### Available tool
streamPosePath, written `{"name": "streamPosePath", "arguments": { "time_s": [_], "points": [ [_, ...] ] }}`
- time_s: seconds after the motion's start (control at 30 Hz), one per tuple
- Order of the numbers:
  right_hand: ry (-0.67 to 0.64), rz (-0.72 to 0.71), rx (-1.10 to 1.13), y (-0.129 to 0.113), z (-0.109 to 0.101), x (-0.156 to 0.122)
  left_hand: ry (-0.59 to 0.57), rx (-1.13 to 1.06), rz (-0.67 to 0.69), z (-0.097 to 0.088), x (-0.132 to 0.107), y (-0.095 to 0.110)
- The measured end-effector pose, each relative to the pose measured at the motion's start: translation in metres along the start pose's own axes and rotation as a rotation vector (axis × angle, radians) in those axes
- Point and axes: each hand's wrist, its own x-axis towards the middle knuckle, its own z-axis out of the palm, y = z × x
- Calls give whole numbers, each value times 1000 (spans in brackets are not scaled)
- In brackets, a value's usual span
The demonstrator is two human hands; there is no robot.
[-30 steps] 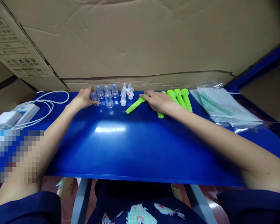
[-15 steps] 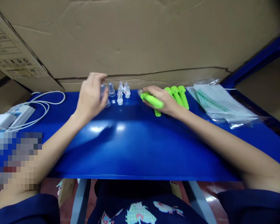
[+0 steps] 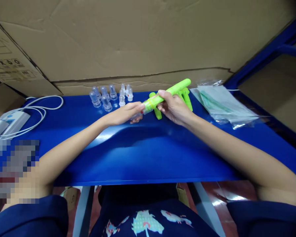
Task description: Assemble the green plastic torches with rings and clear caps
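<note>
My right hand (image 3: 174, 107) grips a bright green plastic handle (image 3: 171, 90), tilted up to the right above the blue table (image 3: 143, 151). My left hand (image 3: 125, 113) pinches a small clear cap (image 3: 138, 114) at the handle's lower end, where the two meet. More green handles (image 3: 185, 97) lie on the table behind my right hand. Several clear caps (image 3: 101, 97) and small white nozzles (image 3: 125, 93) stand in a group at the back of the table, left of my hands.
Clear plastic bags (image 3: 222, 105) lie at the back right. A white power strip (image 3: 10, 120) and white cable (image 3: 43, 107) sit at the left. A cardboard wall (image 3: 138, 42) rises behind the table. A blue frame bar (image 3: 266, 56) runs at the right.
My right hand picked a green handle off the table and raised it. My left hand took a clear cap from the group and brought it right to the handle's end.
</note>
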Motion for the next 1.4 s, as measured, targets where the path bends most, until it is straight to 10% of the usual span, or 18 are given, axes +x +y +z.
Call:
{"name": "streamPosePath", "arguments": {
  "time_s": [0.2, 0.37, 0.57, 0.73, 0.9, 1.1, 1.4],
  "points": [
    [-332, 85, 56, -24, -14, 5, -137, -448, -239, -10, -6, -11],
    [-320, 342, -141, -25, -45, 15, 70, -70, -165, -39, -17, -6],
    [-229, 231, -199, -18, -48, 11, 79, 316, -156, -40, -21, 5],
    [-457, 412, -358, -12, -51, 6, 132, 575, -74, -34, -21, 8],
    [-219, 82, -231, -8, -47, 2, 102, 332, -125, -40, -23, 2],
    [-209, 218, -169, -14, -34, 2, 93, 238, -137, -42, -24, -1],
    [54, 0, -112, -4, -60, 7, 202, 193, -141, -58, -35, -10]
  ]
}}
